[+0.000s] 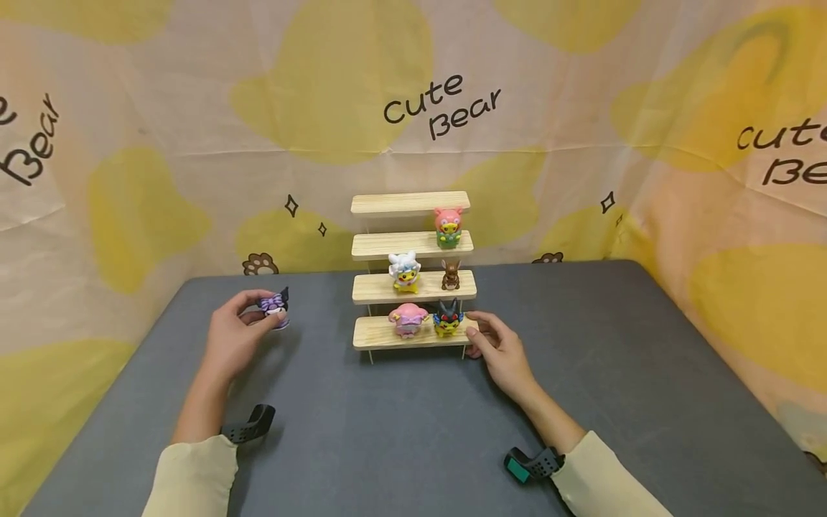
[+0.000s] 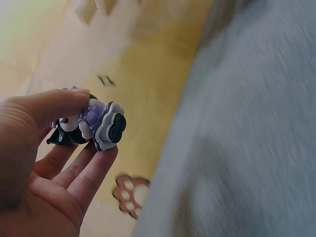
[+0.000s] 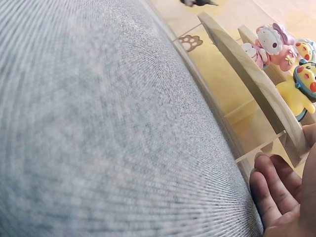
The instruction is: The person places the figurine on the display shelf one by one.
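My left hand (image 1: pixel 234 336) holds a small purple, black and white figurine (image 1: pixel 274 307) above the table's left side. In the left wrist view the figurine (image 2: pixel 93 120) lies sideways between thumb and fingers, its dark base facing outward. At the right end of the lowest step of a four-tier wooden display stand (image 1: pixel 372 334), my right hand (image 1: pixel 500 353) grips the board, thumb above and fingers curled beneath. A pink figurine (image 1: pixel 408 320) and a dark-eared yellow figurine (image 1: pixel 447 319) stand on that step, the latter nearest the right hand.
On the second step are a white-hooded figurine (image 1: pixel 405 273) and a brown one (image 1: pixel 451 275). A pink-hooded figurine (image 1: pixel 449 228) stands on the third step. The grey table (image 1: pixel 400 438) meets a patterned cloth (image 1: pixel 555 93) behind and at the sides.
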The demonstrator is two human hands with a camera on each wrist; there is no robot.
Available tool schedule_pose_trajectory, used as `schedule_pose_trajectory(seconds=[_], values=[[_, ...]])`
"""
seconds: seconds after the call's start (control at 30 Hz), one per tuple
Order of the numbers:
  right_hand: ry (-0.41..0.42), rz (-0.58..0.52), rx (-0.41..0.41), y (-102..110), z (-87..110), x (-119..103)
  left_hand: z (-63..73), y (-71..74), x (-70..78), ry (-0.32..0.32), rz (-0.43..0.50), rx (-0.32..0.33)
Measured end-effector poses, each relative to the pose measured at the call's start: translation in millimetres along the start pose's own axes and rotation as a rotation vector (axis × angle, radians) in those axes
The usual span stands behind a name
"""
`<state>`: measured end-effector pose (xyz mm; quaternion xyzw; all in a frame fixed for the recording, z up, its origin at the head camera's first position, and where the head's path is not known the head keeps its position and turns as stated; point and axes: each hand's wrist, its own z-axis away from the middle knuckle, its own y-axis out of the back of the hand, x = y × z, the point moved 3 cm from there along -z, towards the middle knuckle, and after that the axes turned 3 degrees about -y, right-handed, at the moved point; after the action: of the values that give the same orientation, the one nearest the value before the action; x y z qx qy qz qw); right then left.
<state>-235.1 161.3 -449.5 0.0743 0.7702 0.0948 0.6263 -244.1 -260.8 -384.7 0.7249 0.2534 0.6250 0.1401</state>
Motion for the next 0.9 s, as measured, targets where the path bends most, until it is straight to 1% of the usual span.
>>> schedule_pose_trajectory(seconds=[0.2, 0.33, 0.4, 0.53, 0.67, 0.9], values=[[-0.012, 0.002, 0.004, 2.0, -0.8, 0.6, -11.2, -10.2, 33.4, -0.079, 0.044, -0.020], [-0.018, 0.003, 0.005, 1.7, -1.1, 1.0, -19.0, -13.1, 57.0, -0.140, 0.064, -0.023], [-0.017, 0.000, 0.007, 1.3, -1.3, 0.8, -22.3, -13.7, 69.0, -0.162, 0.058, -0.025], [-0.008, -0.006, 0.001, 0.1, -1.3, 0.6, -29.4, -16.8, 90.1, -0.179, 0.048, -0.056], [-0.004, -0.012, 0.004, 0.4, -0.9, 0.3, -40.7, -22.5, 108.6, -0.203, 0.050, -0.096], [-0.013, -0.005, -0.002, -0.1, -1.2, 0.4, -59.3, -33.9, 138.0, -0.245, 0.062, -0.117]])
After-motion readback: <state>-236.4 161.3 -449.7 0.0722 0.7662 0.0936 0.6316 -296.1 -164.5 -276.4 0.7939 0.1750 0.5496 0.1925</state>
